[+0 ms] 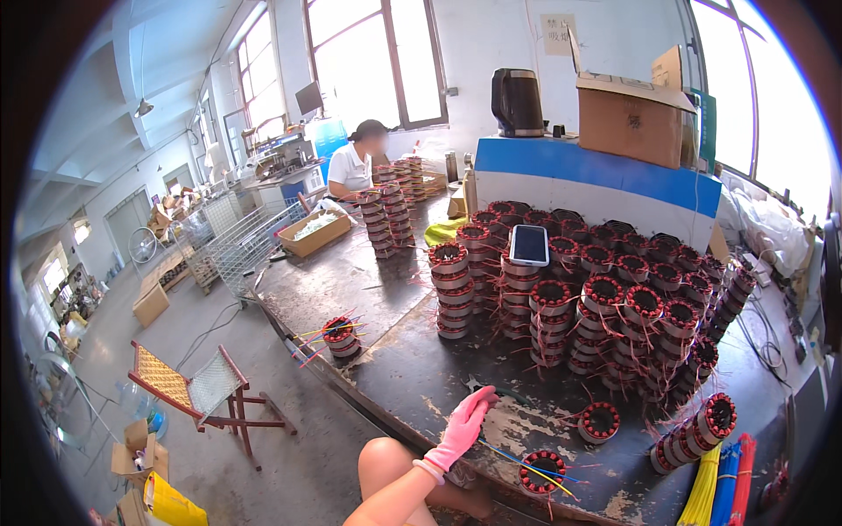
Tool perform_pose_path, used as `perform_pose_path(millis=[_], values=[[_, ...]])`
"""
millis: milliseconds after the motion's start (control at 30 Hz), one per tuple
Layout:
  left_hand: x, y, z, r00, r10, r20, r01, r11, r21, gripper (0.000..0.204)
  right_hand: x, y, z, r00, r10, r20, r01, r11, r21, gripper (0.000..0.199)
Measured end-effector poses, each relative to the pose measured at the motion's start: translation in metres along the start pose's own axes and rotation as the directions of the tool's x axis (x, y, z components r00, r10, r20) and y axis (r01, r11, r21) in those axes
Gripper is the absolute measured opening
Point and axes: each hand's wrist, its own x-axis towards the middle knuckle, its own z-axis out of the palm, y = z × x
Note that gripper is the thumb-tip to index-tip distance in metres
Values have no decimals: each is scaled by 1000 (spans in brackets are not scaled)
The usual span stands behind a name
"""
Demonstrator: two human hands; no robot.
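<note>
My left hand [463, 428], in a pink glove, reaches over the front edge of the dark worktable. Its fingers are closed around the middle of a pair of pliers [474, 383] with dark green handles, low on the tabletop. Right of the hand sits a motor stator [543, 472] with red windings and blue and yellow wires. A second single stator [600, 422] stands farther back. To the left, another stator [340, 337] bristles with coloured wires. My right hand is not in view.
Tall stator stacks [550, 320] crowd the back right, one bearing a phone [529, 245]. A leaning stack [697, 434] and yellow, blue and red wire bundles [726, 473] lie near right. Across the table sits a person [351, 167]. A folding chair [206, 386] stands left.
</note>
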Motion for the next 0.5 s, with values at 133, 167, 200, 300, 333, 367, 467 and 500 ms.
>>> perform_pose_path(millis=[133,167,200,300,333,367,467,500], values=[[10,-8,13,1000,9,27,-9,1000,18,36,10,7,19,993,33,113,-13,984,-176,13],[9,-6,11,1000,-4,30,4,1000,0,36,11,2,18,993,42,108,-23,984,-174,13],[7,-4,11,1000,19,9,-20,998,57,35,9,-2,15,996,46,76,-38,994,-104,13],[4,20,11,992,119,-44,-107,971,214,34,7,10,-6,997,-77,28,73,988,137,9],[4,47,20,984,177,-10,-171,966,196,34,8,6,2,998,-46,-45,50,994,100,9],[2,76,30,972,235,23,-235,956,176,35,10,3,8,990,-122,-70,124,992,20,9],[-16,176,56,845,422,328,-501,839,212,44,26,3,32,953,-282,-114,254,944,-212,10],[-26,202,62,778,403,482,-549,810,208,49,32,1,42,935,-335,-116,291,912,-289,10]])
